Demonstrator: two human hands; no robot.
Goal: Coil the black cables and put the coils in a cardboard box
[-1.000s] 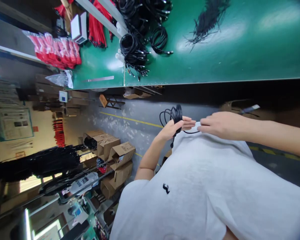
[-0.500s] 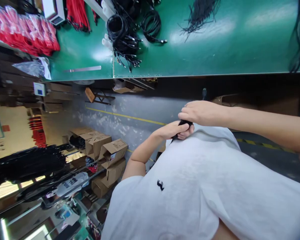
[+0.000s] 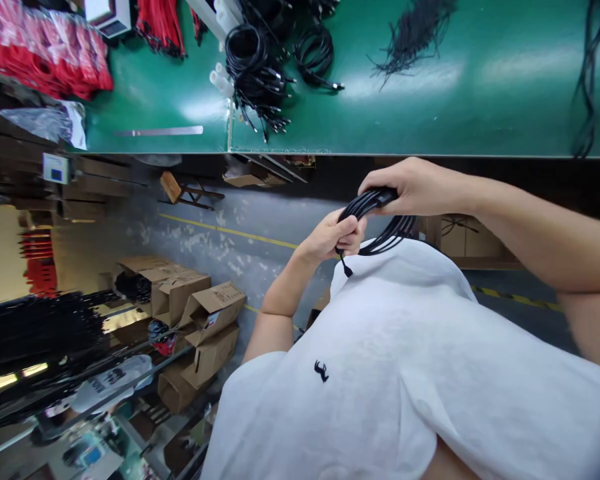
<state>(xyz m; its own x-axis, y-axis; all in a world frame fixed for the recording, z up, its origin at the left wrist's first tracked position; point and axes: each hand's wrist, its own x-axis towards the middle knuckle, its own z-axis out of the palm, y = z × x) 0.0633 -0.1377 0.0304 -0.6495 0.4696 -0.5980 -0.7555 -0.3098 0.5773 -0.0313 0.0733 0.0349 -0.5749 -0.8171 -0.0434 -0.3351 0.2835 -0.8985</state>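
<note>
The left hand point(image 3: 337, 237) has its grip closed around the left end of a coil of thin, black, plastic-looking cable point(image 3: 363, 202), a small black plug-like end point(image 3: 348, 271) dangling below. The right hand point(image 3: 410, 187) pinches the coil's upper part. The coil is held up before the white cloth shirt point(image 3: 380, 347). It should be light and springy, best held where strands bunch. The loops look glossy, fanned towards the right; what lies under the right hand is hard to make out.
</note>
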